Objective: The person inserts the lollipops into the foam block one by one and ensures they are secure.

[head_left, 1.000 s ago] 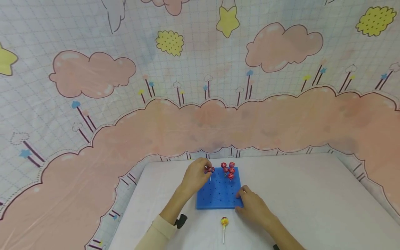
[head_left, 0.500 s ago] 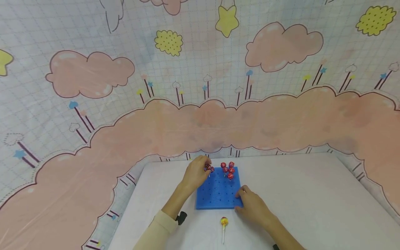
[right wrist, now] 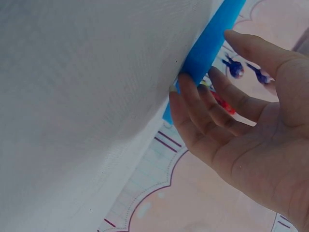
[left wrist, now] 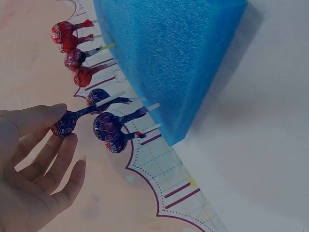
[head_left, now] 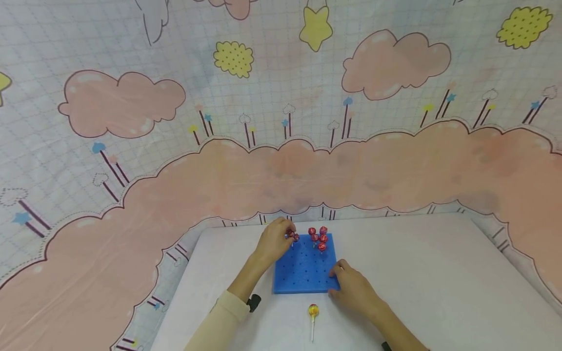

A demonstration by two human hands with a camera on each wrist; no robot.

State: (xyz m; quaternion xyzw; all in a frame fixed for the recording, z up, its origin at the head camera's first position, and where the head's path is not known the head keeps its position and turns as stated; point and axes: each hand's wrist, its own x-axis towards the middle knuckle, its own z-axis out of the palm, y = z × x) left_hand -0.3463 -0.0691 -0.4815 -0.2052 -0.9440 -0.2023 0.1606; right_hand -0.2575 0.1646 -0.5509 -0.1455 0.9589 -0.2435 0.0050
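My left hand (head_left: pixel 275 242) pinches a dark purple-wrapped lollipop (left wrist: pixel 64 124) by its candy, between thumb and fingertips. Its white stick points toward the blue foam board (head_left: pixel 304 273); the tip appears free of the foam in the left wrist view. Close beside it, several purple lollipops (left wrist: pixel 107 126) stand in the board's back left part. Red lollipops (head_left: pixel 322 239) stand at the back right. My right hand (head_left: pixel 356 288) holds the board's front right corner, thumb at the front edge and fingers along the side, as the right wrist view (right wrist: pixel 203 53) shows of the board's edge.
A yellow lollipop (head_left: pixel 313 312) lies on the white table (head_left: pixel 421 273) in front of the board, its stick toward me. Small holes dot the board's surface. A cloud-patterned cloth (head_left: pixel 263 180) hangs behind the table.
The left hand has shifted only slightly, and less of the stick shows below it in the head view. The right hand keeps its place at the board's corner. The head view has drifted a little.
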